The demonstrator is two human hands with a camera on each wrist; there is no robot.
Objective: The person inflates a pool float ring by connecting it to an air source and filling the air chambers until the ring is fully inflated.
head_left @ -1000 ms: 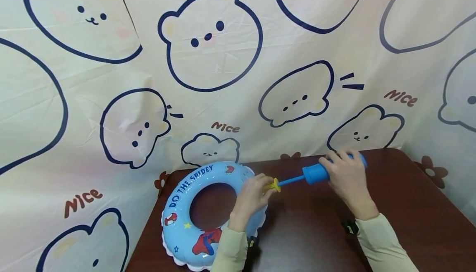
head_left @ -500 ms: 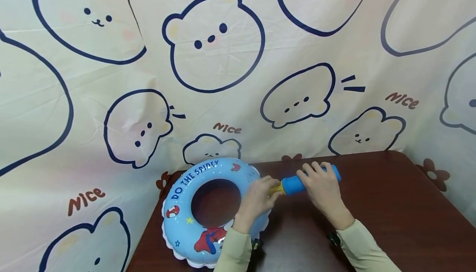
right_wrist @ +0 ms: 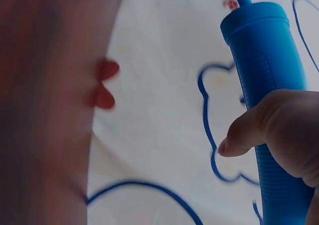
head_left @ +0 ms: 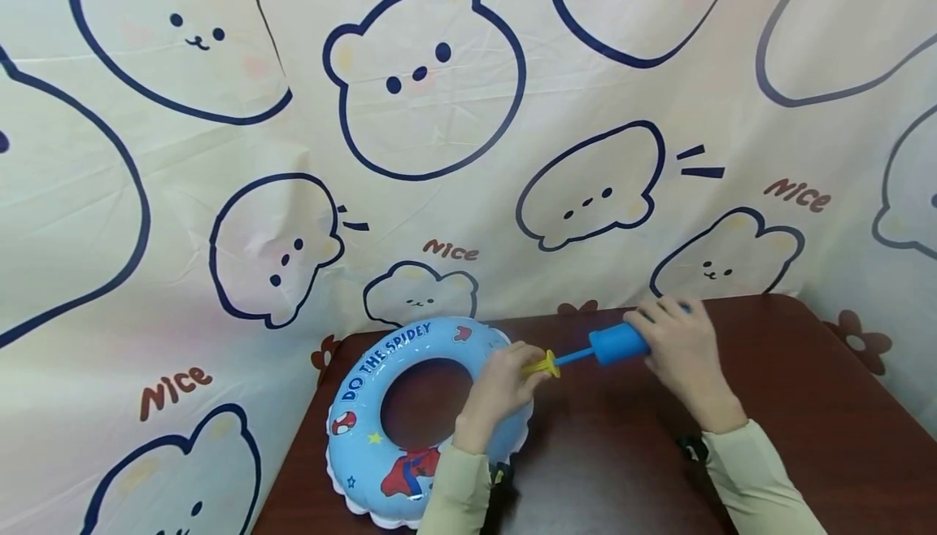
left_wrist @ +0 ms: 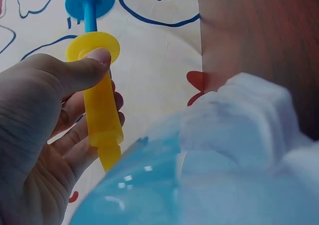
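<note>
A hand pump with a blue barrel (head_left: 618, 343) and a yellow nozzle end (left_wrist: 103, 110) is held above the table, over the right side of a swim ring. My left hand (head_left: 500, 389) grips the yellow part, thumb just under its round flange. My right hand (head_left: 684, 356) is wrapped around the blue barrel (right_wrist: 271, 60). A stretch of thin blue rod (head_left: 574, 357) shows between flange and barrel. The light-blue inflated swim ring (head_left: 350, 437) has printed letters and stands close under my left hand. Whether the nozzle tip touches the ring's valve is hidden.
The dark brown table (head_left: 607, 462) carries the ring at its left side. Behind the table and at both sides hangs a pale cloth (head_left: 439, 210) printed with bear outlines.
My right hand first slid the barrel left until it met the yellow flange, then drew it back right, baring the rod again. My left hand stays by the ring, holding the yellow part.
</note>
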